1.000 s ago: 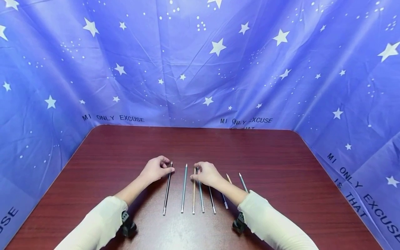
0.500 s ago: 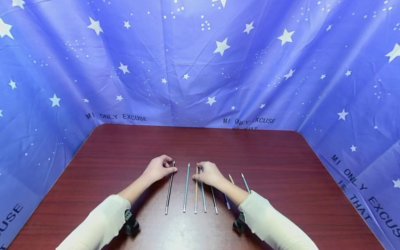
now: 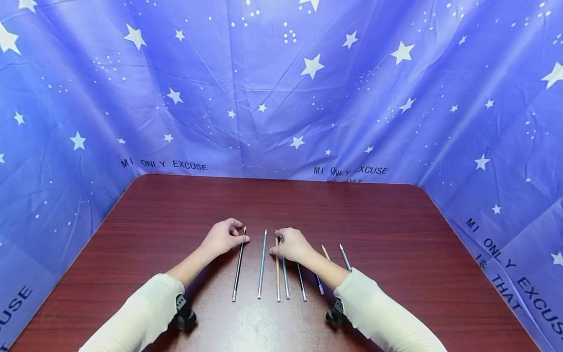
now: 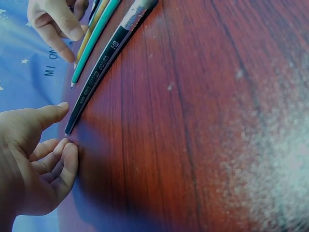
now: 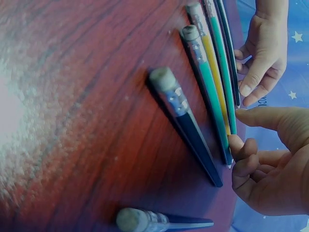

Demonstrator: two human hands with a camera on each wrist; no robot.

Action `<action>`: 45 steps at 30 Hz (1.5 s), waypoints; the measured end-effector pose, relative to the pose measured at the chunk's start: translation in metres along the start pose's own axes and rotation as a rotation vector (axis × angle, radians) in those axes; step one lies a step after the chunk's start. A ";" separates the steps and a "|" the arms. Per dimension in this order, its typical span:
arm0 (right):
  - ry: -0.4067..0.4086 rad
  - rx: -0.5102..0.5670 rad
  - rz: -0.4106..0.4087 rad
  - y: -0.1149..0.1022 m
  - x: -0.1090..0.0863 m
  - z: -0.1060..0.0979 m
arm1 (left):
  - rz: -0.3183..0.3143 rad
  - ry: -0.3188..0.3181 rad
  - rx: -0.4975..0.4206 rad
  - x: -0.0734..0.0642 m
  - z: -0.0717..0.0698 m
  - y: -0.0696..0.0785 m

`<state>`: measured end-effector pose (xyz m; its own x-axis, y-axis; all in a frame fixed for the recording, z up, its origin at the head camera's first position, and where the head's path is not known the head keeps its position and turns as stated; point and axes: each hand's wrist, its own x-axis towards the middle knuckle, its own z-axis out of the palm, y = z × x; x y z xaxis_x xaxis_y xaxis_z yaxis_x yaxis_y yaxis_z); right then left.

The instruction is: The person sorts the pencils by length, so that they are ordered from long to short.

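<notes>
In the head view my left hand [image 3: 223, 238] is at the far end of a black pencil [image 3: 238, 271], thumb and fingers spread around its tip. The left wrist view has a gap between those fingers and the black pencil [image 4: 99, 72]. To the right, a teal pencil [image 3: 262, 266] lies between my hands. My right hand [image 3: 293, 244] pinches the yellow pencil [image 3: 278, 276] near its point, thumb on one side and fingers on the other. Close beside that lies a second teal pencil [image 3: 285, 278], its far end hidden by the hand.
Another black pencil [image 3: 301, 283] lies under my right wrist. Past it are a dark pencil [image 3: 345, 256] and a tan pencil tip [image 3: 325, 252], partly hidden by the forearm. A starry blue cloth [image 3: 281, 98] hangs behind the brown table [image 3: 184, 200].
The eraser end of the yellow pencil has swung slightly right, closer to the second teal pencil. The right hand has shifted a little; the left hand holds its place over the black pencil's tip.
</notes>
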<state>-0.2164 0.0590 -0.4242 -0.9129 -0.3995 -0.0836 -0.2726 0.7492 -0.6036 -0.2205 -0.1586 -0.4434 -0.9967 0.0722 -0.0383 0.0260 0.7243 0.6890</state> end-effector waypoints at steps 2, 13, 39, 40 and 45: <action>-0.001 0.013 0.008 -0.001 0.000 0.000 | -0.002 0.000 -0.001 0.000 0.000 -0.001; -0.008 0.088 0.031 -0.001 -0.003 0.001 | -0.015 0.000 0.001 0.001 0.000 -0.001; 0.091 0.002 0.039 0.000 -0.005 0.014 | 0.003 0.017 0.024 0.001 0.002 0.000; 0.090 0.002 0.041 0.000 -0.005 0.014 | 0.002 0.015 0.018 0.001 0.002 0.001; 0.072 0.018 0.085 -0.002 -0.005 0.014 | -0.040 -0.018 -0.064 0.001 0.003 0.002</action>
<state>-0.2076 0.0523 -0.4338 -0.9522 -0.2952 -0.0783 -0.1881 0.7688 -0.6112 -0.2208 -0.1550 -0.4448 -0.9953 0.0565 -0.0791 -0.0195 0.6812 0.7318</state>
